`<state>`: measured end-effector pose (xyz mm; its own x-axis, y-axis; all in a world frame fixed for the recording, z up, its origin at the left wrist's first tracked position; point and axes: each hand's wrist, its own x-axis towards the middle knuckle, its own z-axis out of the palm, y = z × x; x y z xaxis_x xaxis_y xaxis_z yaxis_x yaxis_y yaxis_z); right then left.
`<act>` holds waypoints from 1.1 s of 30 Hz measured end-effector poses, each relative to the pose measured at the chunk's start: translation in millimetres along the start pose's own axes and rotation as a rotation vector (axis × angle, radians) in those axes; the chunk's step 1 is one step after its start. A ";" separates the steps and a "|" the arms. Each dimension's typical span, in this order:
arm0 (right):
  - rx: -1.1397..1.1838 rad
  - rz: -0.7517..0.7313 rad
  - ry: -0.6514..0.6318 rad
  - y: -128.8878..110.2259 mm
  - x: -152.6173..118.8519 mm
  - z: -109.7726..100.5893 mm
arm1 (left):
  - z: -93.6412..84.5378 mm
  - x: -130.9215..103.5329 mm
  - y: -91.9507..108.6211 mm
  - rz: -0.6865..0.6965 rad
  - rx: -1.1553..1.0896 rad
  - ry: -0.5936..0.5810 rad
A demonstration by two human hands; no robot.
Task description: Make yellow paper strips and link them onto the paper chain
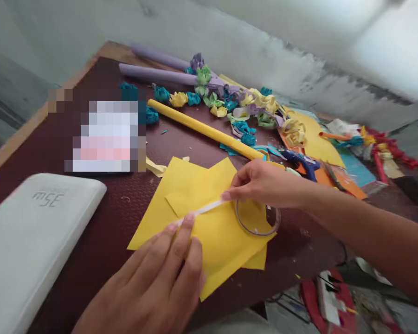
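Yellow paper sheets (226,250) overlap at angles on the dark red table. A narrow white strip of tape (209,207) runs slantwise across the top sheet. My left hand (156,278) lies over the near-left part of the paper, fingers extended, with the fingertips pressing on the strip's left end. At the other end, my right hand (260,183) pinches the tape between thumb and fingers. A thin tape roll (278,220) rests on the paper just below my right hand, its upper edge partly hidden by the hand.
A yellow paper tube (202,130) lies behind the sheets, near crumpled paper flowers (241,127) and purple tubes (156,73). A blue glue gun (302,162) sits to the right. On the left are a white power bank (38,241) and a pixelated object (106,137).
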<state>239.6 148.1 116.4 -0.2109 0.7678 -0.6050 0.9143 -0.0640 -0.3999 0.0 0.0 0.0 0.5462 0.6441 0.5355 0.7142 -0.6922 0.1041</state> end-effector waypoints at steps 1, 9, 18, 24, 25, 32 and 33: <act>0.007 -0.009 -0.003 1.8 -0.4 -0.2 | 0.1 0.0 0.1 -0.008 0.005 0.006; -0.020 -0.055 0.094 8.8 6.2 8.5 | -0.2 3.3 -2.5 0.012 0.011 0.029; -0.067 -0.045 0.107 4.3 9.7 7.6 | -5.7 4.6 -6.7 0.089 0.066 0.028; -0.071 -0.025 0.124 1.4 7.2 8.5 | -2.9 5.4 -6.6 0.089 0.074 0.025; -0.070 -0.026 0.126 1.7 7.2 9.0 | -3.2 4.7 -7.0 0.091 0.074 0.027; -0.103 -0.043 0.189 3.1 8.5 14.8 | -12.5 28.5 0.9 0.045 0.089 0.021; -0.111 -0.056 0.198 3.2 7.9 15.5 | -12.5 36.6 5.4 0.013 0.093 0.010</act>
<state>235.5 144.0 99.6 -0.2008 0.8787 -0.4330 0.9377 0.0444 -0.3446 18.4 15.8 30.6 0.5518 0.6318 0.5444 0.7447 -0.6671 0.0193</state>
